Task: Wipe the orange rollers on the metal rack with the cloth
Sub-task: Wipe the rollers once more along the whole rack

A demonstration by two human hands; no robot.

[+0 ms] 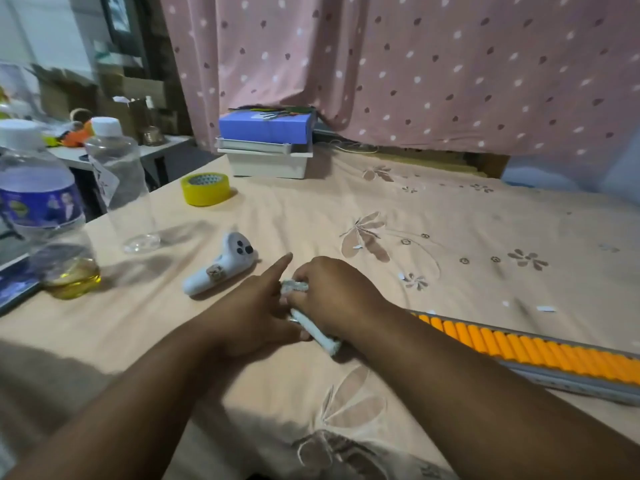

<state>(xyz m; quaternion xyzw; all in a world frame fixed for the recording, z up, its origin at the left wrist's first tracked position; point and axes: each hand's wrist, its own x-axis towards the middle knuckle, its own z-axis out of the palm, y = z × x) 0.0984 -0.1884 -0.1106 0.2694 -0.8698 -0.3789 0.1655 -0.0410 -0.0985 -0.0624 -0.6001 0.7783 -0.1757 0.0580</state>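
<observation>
A peach cloth printed with brown flowers is covering the bench (450, 237), lying in soft wrinkles. At its middle both hands are meeting over a small white cloth (317, 330), rolled into a tight, stubby tube with a frayed, fuzzy end.

The right hand (332, 292) is arching over the upper part of the roll, its fingers (294, 299) curling down and closing on the fabric. The left hand (249, 306) is lying against the roll from the side, most of its fingers tucked around the cloth while the index finger is sticking out straight, pointing away from the body. The lower end of the roll is poking out beneath the right wrist, touching the bench cover.

The metal rack (568, 379) is lying flat to the right, a long grey channel running off the frame edge, its near end hidden behind the right forearm. A tight row of smooth, cylindrical orange rollers (519, 344) is filling it, side by side. The cloth is sitting just beside the rack's near end, not touching any visible roller.

Left of the hands a white plastic controller (221, 268) is resting, and farther back a glossy yellow tape roll (205, 188). Two clear plastic bottles (117, 181) are standing at the left edge.
</observation>
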